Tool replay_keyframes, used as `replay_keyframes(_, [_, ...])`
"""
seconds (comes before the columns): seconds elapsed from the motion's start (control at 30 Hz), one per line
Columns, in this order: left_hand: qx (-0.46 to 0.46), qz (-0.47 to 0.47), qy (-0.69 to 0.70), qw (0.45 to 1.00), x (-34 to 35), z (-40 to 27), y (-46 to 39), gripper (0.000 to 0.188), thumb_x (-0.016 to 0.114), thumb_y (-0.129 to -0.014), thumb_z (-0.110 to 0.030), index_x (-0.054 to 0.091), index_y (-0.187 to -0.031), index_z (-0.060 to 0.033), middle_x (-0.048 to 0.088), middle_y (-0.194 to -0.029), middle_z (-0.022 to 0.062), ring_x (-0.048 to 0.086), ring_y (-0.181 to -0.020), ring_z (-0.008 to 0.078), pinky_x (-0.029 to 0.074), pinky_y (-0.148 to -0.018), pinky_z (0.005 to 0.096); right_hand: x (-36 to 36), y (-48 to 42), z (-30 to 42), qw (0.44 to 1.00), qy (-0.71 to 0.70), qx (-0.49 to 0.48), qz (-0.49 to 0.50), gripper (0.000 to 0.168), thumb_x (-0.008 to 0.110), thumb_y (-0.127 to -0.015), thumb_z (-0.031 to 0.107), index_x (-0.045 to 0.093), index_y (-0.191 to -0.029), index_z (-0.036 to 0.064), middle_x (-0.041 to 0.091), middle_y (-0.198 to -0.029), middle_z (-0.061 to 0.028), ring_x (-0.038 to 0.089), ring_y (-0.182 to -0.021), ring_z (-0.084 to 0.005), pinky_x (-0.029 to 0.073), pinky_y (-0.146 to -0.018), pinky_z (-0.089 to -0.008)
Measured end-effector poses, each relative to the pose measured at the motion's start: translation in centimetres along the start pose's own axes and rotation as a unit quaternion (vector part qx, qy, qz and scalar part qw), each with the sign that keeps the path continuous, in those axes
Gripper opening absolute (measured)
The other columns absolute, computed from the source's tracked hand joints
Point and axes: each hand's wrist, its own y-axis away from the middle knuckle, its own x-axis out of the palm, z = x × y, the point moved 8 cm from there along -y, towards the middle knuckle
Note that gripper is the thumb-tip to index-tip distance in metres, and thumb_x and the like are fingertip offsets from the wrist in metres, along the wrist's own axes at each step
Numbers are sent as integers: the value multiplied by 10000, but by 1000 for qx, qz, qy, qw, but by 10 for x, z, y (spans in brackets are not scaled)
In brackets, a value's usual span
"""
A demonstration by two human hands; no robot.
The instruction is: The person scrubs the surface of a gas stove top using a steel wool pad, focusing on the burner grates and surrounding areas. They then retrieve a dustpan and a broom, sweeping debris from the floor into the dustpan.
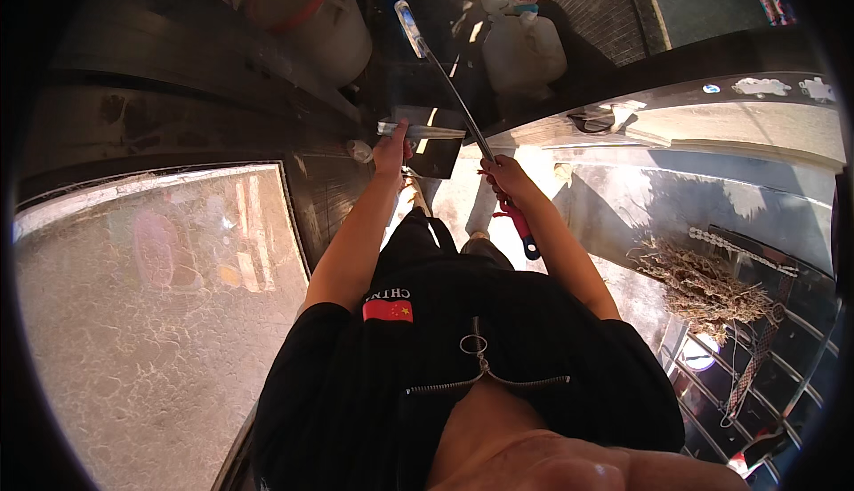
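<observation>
My right hand (pixel 507 179) grips a long-handled tool (pixel 460 101) just above its red handle, which ends in a dark tip with a hanging hole. The thin metal shaft slants up and away to a narrow, pale, shiny head (pixel 410 29); its exact kind is unclear. My left hand (pixel 392 149) is closed around a pale, tapered bar (pixel 427 132), thumb laid over it. Behind that bar is a dark flat panel (pixel 444 161); whether the two are joined, I cannot tell. Shadow hides detail around the tool's head.
Ahead stand a white plastic drum (pixel 327 37) with a red rim and a whitish jerrycan (pixel 524 51). A dark wooden door frame (pixel 327 191) rises at left. At right, a bundle of dried plants (pixel 710 291) lies by a metal rack (pixel 787 351). My feet are on sunlit ground.
</observation>
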Motion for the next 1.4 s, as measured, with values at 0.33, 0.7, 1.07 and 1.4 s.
replay_keyframes(0.33, [-95,70,-13,993,20,3,-133,322,720,-799,-408,605,-817,-108,584,-673,18,569,-560,123,494,-532,285,-18,-84,63,993,-33,-36,-105,228,578,-892,269,554,-813,57,442,-582,7,386,-427,-89,315,-346,-270])
replay_keyframes(0.7, [-92,70,73,991,19,22,-210,234,734,-802,-337,626,-871,-142,589,-738,-16,590,-695,133,460,-627,271,-33,-45,13,969,-143,22,-199,229,504,-908,288,513,-825,74,441,-563,5,390,-406,-93,313,-352,-263])
replay_keyframes(1.07, [-210,31,-1,977,-17,80,-254,226,728,-786,-322,608,-936,-203,623,-786,-6,590,-739,144,449,-698,304,-43,92,-95,945,-122,205,-223,196,555,-926,335,567,-944,139,445,-575,23,382,-423,-81,301,-353,-246])
replay_keyframes(1.4, [-266,-1,-69,961,-19,83,-249,522,770,-712,-286,581,-1149,-72,568,-1168,64,526,-1068,228,396,-917,373,-36,60,-57,975,-147,120,-116,240,590,-910,299,590,-893,60,512,-611,21,462,-509,-68,348,-441,-239])
